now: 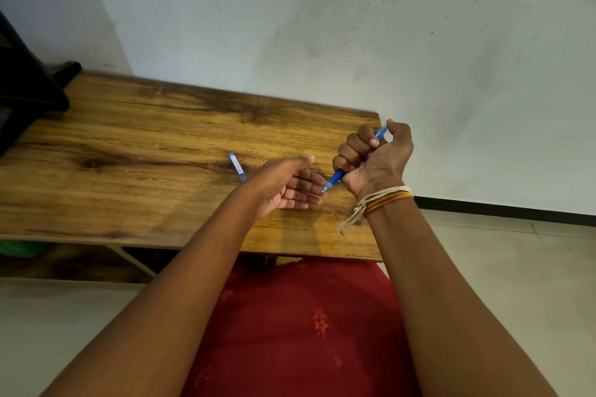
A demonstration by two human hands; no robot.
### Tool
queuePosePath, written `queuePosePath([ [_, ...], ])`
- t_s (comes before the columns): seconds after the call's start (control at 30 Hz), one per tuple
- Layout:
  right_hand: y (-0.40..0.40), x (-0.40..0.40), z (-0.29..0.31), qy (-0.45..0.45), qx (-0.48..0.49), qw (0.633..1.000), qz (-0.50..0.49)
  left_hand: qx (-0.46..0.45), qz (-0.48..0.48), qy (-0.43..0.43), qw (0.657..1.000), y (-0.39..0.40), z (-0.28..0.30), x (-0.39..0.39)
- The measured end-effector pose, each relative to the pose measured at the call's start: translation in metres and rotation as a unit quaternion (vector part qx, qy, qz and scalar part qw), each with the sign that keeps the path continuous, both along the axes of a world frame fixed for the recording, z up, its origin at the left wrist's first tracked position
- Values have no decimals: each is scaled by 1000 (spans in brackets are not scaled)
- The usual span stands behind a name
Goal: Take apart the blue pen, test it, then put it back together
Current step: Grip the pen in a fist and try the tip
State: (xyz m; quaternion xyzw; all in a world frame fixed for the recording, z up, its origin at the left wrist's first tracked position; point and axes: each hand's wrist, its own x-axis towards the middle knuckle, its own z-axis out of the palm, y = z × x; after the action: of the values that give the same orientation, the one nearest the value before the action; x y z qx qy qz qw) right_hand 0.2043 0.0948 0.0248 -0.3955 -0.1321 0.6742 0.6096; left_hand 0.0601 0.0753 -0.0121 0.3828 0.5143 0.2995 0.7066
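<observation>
At the far left a dark object is seen resting on the back corner of the wooden table, its shape too shadowed to be identified, and a green shape is glimpsed below the table's front edge. Further right, near the middle of the tabletop, a small blue pen part with a pale label is laid flat on the wood, just beside the left wrist; whether it is a cap or a barrel section cannot be told from this view. The left hand is held palm up above the table, fingers spread loosely and nothing gripped in it. Its fingertips are met by the tip of the blue pen, which appears to be touching or almost touching the middle fingers. The pen is clasped in the right hand, which is closed into a fist around the barrel, the point projecting down and left from the bottom of the fist and the rear end showing between thumb and index finger at the top. The fist is held over the table's right edge. A bundle of white, orange and yellow threads is worn on the right wrist, with a loose end hanging down. Red patterned fabric is seen below, between the forearms.
</observation>
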Motion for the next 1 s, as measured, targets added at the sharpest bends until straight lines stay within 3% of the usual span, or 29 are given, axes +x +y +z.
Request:
queuePosePath([
  [1.0,0,5,-6,19,-14,999,-37,-8,10,-15,1000,-1,-3,1],
])
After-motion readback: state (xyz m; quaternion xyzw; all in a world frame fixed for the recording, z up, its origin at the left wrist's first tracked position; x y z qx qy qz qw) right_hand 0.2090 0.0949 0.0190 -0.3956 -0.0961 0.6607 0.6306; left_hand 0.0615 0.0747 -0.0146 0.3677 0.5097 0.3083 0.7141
